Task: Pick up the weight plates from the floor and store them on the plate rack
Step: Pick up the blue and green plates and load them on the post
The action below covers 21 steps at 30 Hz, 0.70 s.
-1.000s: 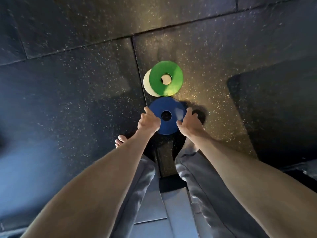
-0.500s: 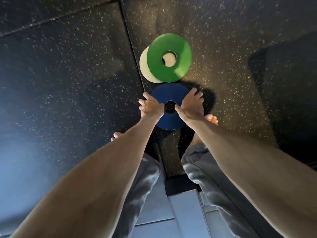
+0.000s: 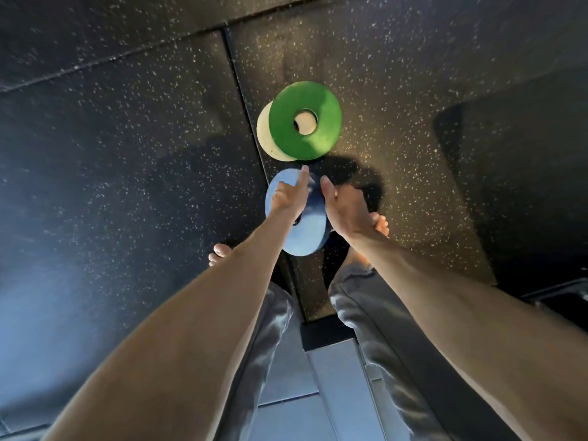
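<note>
A blue weight plate [image 3: 305, 233] is tilted up on its edge, off the black speckled floor, between my two hands. My left hand [image 3: 289, 197] lies across its upper face with a finger stretched to the top rim. My right hand [image 3: 345, 208] grips its right rim, thumb on the face. Just beyond lies a green plate [image 3: 305, 120] flat on a white plate [image 3: 265, 135], which peeks out at the left and through the green plate's hole. No plate rack is in sight.
The rubber floor mats meet in seams [image 3: 245, 100] that run past the plates. My bare feet [image 3: 219, 253] stand close below the blue plate. A darker mat [image 3: 521, 173] lies at the right, a pale floor strip [image 3: 337, 393] between my legs.
The blue plate lay flat on the floor before; now its right side is raised and it stands tilted in both hands. The view has shifted down, so the plates sit lower in frame.
</note>
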{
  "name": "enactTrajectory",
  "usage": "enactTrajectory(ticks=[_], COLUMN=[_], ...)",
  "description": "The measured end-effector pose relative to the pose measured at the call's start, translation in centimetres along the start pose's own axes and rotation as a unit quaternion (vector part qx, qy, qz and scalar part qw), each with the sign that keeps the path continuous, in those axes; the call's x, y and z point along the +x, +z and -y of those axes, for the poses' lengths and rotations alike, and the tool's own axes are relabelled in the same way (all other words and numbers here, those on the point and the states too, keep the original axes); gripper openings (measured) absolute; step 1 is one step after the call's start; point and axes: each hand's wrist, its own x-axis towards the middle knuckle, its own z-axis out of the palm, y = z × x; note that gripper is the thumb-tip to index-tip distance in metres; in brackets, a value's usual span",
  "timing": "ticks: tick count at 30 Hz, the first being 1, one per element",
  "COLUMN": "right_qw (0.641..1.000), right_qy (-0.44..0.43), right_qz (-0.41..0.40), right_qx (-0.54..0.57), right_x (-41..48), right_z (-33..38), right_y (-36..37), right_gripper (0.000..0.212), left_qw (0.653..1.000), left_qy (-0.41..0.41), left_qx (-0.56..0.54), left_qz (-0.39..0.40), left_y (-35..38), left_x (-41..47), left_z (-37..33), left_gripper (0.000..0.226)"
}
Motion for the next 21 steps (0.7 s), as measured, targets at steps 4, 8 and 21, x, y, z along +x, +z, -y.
enactTrajectory(ticks=[4,8,21], right_qw=[0.986,0.997,0.837], right_qy=[-0.006,-0.056,-0.203], right_qz=[0.067,0.026,-0.187], right_qx=[0.152,0.05,-0.473], right_x=[-2.6,-1.7,9.6], right_z=[2.5,4.0,4.0], right_y=[1.1,4.1,7.2], right_gripper=[0.063,0.046,0.045], left_qw=[0.999,0.997,0.997], left_qy=[-0.005,0.014,0.034], left_qx=[-0.047,-0.066,0.056], left_qz=[-0.008,-0.033,-0.047], left_y=[-2.5,-4.8,-14.5], left_x=[-1.6,-0.8,6.1], left_z=[1.7,3.5,1.4], left_gripper=[0.096,0.073,0.048])
